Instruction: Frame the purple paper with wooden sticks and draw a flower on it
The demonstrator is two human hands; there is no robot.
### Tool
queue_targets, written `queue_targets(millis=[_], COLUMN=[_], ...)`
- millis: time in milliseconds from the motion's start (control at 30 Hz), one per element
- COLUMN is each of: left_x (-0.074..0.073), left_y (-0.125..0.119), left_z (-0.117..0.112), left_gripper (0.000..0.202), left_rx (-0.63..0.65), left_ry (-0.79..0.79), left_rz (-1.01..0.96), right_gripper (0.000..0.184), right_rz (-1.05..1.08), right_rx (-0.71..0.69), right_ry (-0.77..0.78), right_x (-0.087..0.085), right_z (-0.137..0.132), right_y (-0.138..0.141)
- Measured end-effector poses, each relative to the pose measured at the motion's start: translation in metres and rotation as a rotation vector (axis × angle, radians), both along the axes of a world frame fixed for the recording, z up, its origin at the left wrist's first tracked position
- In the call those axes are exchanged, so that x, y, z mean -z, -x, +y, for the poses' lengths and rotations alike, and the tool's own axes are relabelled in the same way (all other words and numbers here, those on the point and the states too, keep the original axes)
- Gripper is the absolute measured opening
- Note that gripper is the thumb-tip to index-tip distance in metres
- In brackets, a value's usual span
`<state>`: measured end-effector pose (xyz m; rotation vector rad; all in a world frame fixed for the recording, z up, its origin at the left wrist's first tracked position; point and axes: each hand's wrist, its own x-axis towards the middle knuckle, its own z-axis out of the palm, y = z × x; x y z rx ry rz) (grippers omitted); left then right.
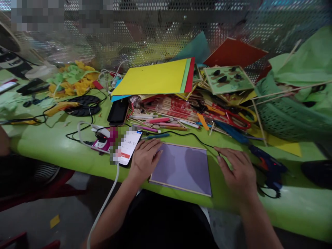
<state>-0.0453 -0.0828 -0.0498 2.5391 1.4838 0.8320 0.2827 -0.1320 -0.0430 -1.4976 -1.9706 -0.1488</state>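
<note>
On the green table in front of me lies a purple sheet (185, 167) with thin wooden sticks along its long edges. My left hand (146, 159) lies flat on the sheet's left end, its fingers stretched out and holding nothing. Right of the sheet, my right hand (240, 169) has its thumb and index finger round a thin black cord (193, 134). Part of the cord is hidden by that hand. A dark blue glue gun (269, 166) lies just beyond the right hand. Close to my left wrist is a lit phone (127, 148) showing a timer.
Colored sheets (155, 77) lie on a heap of sticks (171, 107), pens and scissors (240, 117). A green basket (287, 107) stands right. At left are a dark phone (118, 111), a purple power strip (112, 138), a yellow glue gun (61, 107) and another person's arm (3, 141).
</note>
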Motion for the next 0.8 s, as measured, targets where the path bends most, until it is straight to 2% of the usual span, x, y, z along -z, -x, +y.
queue_targets(millis=[467, 800], left_x=[-0.0007, 0.0015], left_y=[0.0005, 0.0008], left_z=[0.0019, 0.0013], left_gripper=[0.032, 0.033], left_rx=[-0.016, -0.043], left_ry=[0.045, 0.03], left_rz=[0.039, 0.042], right_gripper=[0.022, 0.024], right_rz=[0.048, -0.02], right_rx=[-0.018, -0.056], right_ry=[0.034, 0.061], right_x=[-0.0043, -0.0013], right_z=[0.0002, 0.001], right_y=[0.0032, 0.0023])
